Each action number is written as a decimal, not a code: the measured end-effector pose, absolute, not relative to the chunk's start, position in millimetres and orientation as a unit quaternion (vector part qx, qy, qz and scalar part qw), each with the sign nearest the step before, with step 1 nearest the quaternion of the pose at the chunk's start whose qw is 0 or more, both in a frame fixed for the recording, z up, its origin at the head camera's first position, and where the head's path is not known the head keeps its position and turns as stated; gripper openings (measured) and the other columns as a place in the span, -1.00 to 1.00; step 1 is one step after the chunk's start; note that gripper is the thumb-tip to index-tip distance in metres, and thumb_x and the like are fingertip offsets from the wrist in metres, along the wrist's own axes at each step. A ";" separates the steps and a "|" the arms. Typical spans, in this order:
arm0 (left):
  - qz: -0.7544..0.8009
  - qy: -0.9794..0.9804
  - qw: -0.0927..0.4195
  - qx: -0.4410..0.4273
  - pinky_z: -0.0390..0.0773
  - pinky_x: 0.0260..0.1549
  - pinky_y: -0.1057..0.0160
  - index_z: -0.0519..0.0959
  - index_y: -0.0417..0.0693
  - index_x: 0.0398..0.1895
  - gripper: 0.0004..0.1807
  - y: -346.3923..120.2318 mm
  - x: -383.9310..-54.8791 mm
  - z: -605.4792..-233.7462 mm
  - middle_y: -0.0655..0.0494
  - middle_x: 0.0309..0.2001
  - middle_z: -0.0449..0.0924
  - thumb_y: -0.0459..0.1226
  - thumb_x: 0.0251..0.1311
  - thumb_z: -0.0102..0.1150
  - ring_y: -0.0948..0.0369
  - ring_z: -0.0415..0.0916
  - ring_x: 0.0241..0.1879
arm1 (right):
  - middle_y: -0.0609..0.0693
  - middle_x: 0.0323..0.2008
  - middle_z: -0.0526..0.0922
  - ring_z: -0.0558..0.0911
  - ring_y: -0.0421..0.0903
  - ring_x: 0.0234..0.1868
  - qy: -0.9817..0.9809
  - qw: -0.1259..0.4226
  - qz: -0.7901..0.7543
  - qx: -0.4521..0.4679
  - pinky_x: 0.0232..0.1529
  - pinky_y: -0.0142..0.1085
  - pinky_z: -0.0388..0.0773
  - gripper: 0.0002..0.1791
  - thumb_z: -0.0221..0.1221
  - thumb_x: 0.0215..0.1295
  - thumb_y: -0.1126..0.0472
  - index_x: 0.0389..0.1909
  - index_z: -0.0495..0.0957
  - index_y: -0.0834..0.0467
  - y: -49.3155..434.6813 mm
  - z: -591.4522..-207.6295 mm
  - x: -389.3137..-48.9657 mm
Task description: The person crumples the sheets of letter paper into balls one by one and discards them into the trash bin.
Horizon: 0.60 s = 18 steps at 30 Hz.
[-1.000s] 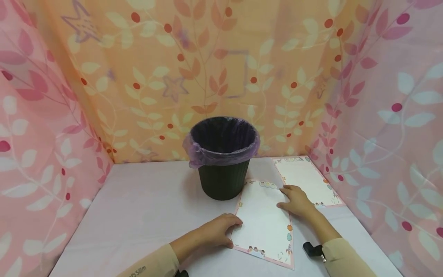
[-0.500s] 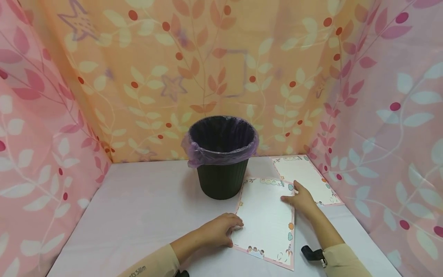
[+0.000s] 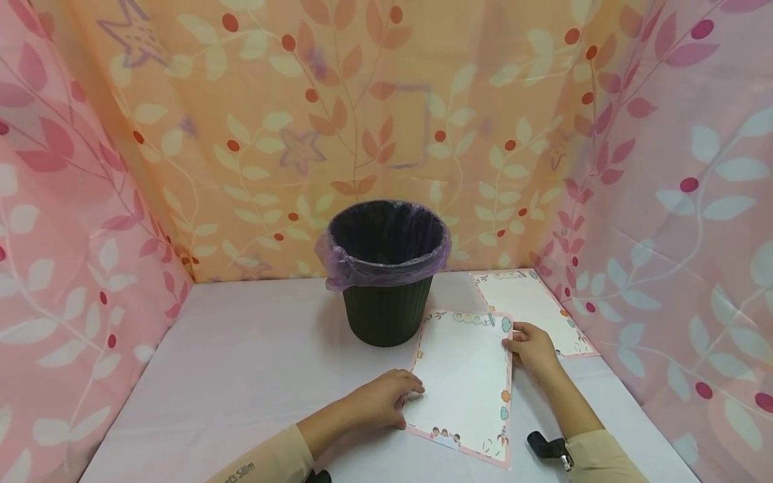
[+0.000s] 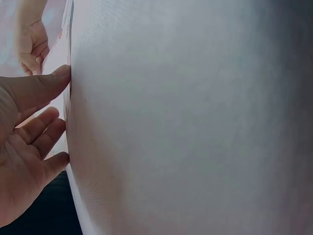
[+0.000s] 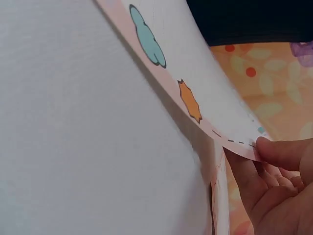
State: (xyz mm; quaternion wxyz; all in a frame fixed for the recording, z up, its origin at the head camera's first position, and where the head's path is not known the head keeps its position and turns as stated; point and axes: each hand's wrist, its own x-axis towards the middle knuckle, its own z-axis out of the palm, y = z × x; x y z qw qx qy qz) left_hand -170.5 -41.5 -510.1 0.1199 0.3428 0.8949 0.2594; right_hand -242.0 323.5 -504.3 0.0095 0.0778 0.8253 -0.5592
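Observation:
A white sheet of paper (image 3: 461, 382) with a pink, cartoon-printed border lies in front of a dark bin (image 3: 386, 315). My right hand (image 3: 533, 350) pinches its right edge near the top corner. In the right wrist view that edge of the sheet (image 5: 195, 54) bends up off the table, between the thumb and fingers of the right hand (image 5: 283, 188). My left hand (image 3: 377, 400) rests at the sheet's left edge, thumb and fingers spread apart. From the left wrist view, the fingertips of the left hand (image 4: 29, 132) touch down along that edge.
A second bordered sheet (image 3: 525, 302) lies farther back on the right. Purple plastic lining (image 3: 386, 272) folds over the bin's rim. Floral curtains (image 3: 260, 134) enclose the white table (image 3: 253, 376) at the back and both sides.
My right hand has slid from over the sheet's top right to its right edge and now pinches it. The left hand has stayed in place.

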 end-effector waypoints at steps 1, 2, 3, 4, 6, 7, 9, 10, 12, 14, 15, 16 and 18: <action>0.260 0.895 0.121 0.343 0.37 0.42 0.20 0.59 0.13 0.24 -0.29 -41.5 -170.7 -509.6 0.39 0.30 0.48 -0.29 -0.07 0.63 0.26 0.32 0.41 | 0.15 -0.11 0.71 0.68 -0.13 -0.32 0.822 0.006 -0.564 0.079 -0.37 -0.34 0.67 -0.37 0.27 0.37 0.38 0.39 0.30 0.41 323.8 -504.3 -241.5; 0.260 0.895 0.123 0.342 0.36 0.42 0.20 0.59 0.13 0.24 -0.29 -41.3 -170.7 -509.4 0.40 0.30 0.47 -0.29 -0.07 0.63 0.26 0.32 0.42 | 0.13 -0.13 0.71 0.68 -0.15 -0.32 0.820 0.004 -0.567 0.079 -0.37 -0.35 0.68 -0.39 0.27 0.37 0.38 0.38 0.32 0.42 324.3 -504.4 -241.0; 0.259 0.895 0.124 0.342 0.36 0.42 0.20 0.59 0.13 0.24 -0.29 -41.2 -170.8 -509.2 0.39 0.30 0.47 -0.29 -0.07 0.63 0.26 0.32 0.42 | 0.11 -0.16 0.71 0.68 -0.16 -0.32 0.818 0.002 -0.570 0.079 -0.36 -0.35 0.68 -0.41 0.27 0.38 0.38 0.36 0.33 0.42 324.9 -504.4 -240.5; 0.259 0.894 0.124 0.343 0.36 0.42 0.20 0.59 0.13 0.24 -0.29 -40.9 -171.2 -509.5 0.39 0.31 0.47 -0.30 -0.07 0.62 0.26 0.32 0.42 | 0.08 -0.18 0.70 0.67 -0.18 -0.33 0.817 -0.001 -0.571 0.078 -0.36 -0.35 0.69 -0.42 0.26 0.38 0.38 0.35 0.34 0.42 325.5 -504.3 -240.4; 0.256 0.895 0.123 0.344 0.36 0.41 0.22 0.59 0.13 0.24 -0.29 -40.3 -172.4 -510.4 0.38 0.31 0.47 -0.31 -0.08 0.62 0.27 0.32 0.41 | 0.01 -0.22 0.68 0.67 -0.21 -0.34 0.814 -0.008 -0.576 0.078 -0.35 -0.35 0.71 -0.44 0.26 0.38 0.38 0.33 0.34 0.43 326.6 -503.9 -240.1; 0.253 0.896 0.119 0.346 0.37 0.40 0.23 0.59 0.13 0.23 -0.30 -39.6 -173.2 -511.3 0.37 0.30 0.47 -0.31 -0.08 0.62 0.27 0.33 0.40 | 0.00 -0.24 0.68 0.67 -0.21 -0.34 0.812 -0.012 -0.579 0.079 -0.34 -0.34 0.71 -0.45 0.26 0.38 0.38 0.32 0.35 0.43 327.0 -503.5 -239.9; 0.251 0.897 0.116 0.346 0.38 0.39 0.25 0.60 0.12 0.23 -0.31 -38.3 -174.4 -511.5 0.36 0.30 0.48 -0.33 -0.07 0.61 0.28 0.35 0.38 | -0.02 -0.25 0.67 0.66 -0.22 -0.35 0.807 -0.020 -0.586 0.077 -0.34 -0.32 0.73 -0.46 0.25 0.39 0.38 0.31 0.34 0.43 328.3 -502.5 -239.6; 0.253 0.896 0.114 0.346 0.39 0.38 0.25 0.61 0.11 0.22 -0.31 -37.6 -175.2 -511.3 0.35 0.30 0.48 -0.35 -0.07 0.60 0.28 0.36 0.37 | -0.02 -0.25 0.67 0.67 -0.21 -0.36 0.806 -0.025 -0.586 0.077 -0.34 -0.31 0.73 -0.47 0.25 0.39 0.37 0.31 0.34 0.43 328.8 -501.6 -239.2; 0.260 0.896 0.110 0.344 0.39 0.38 0.24 0.61 0.10 0.22 -0.33 -36.5 -176.8 -510.3 0.35 0.29 0.49 -0.36 -0.06 0.58 0.28 0.37 0.37 | 0.00 -0.23 0.69 0.68 -0.20 -0.36 0.804 -0.034 -0.589 0.075 -0.33 -0.29 0.74 -0.47 0.25 0.40 0.36 0.30 0.34 0.43 330.7 -499.6 -238.3; 0.287 0.889 0.106 0.341 0.41 0.37 0.24 0.62 0.06 0.21 -0.35 -35.9 -178.9 -509.7 0.34 0.29 0.52 -0.40 -0.05 0.55 0.28 0.41 0.34 | -0.01 -0.23 0.70 0.68 -0.20 -0.35 0.805 -0.044 -0.587 0.078 -0.33 -0.30 0.74 -0.48 0.26 0.41 0.32 0.29 0.35 0.42 332.9 -496.9 -236.8; 0.304 0.885 0.105 0.337 0.41 0.37 0.24 0.63 0.05 0.20 -0.37 -35.7 -180.5 -509.7 0.34 0.28 0.53 -0.41 -0.04 0.54 0.28 0.43 0.33 | -0.01 -0.22 0.70 0.68 -0.20 -0.35 0.804 -0.050 -0.587 0.081 -0.32 -0.31 0.74 -0.48 0.27 0.41 0.31 0.29 0.36 0.40 333.8 -495.4 -235.8; 0.326 0.879 0.104 0.333 0.43 0.35 0.25 0.64 0.03 0.19 -0.38 -35.5 -182.3 -510.2 0.33 0.26 0.55 -0.43 -0.03 0.53 0.29 0.45 0.31 | -0.02 -0.22 0.70 0.68 -0.21 -0.35 0.805 -0.055 -0.585 0.084 -0.32 -0.32 0.73 -0.48 0.27 0.42 0.29 0.29 0.37 0.39 334.8 -494.1 -234.9; 0.376 0.863 0.103 0.321 0.48 0.32 0.25 0.66 -0.01 0.15 -0.44 -35.8 -186.3 -511.3 0.31 0.23 0.60 -0.46 0.01 0.50 0.27 0.51 0.27 | -0.03 -0.21 0.70 0.67 -0.23 -0.34 0.803 -0.064 -0.585 0.092 -0.31 -0.34 0.73 -0.48 0.27 0.42 0.26 0.30 0.37 0.37 336.3 -491.8 -233.2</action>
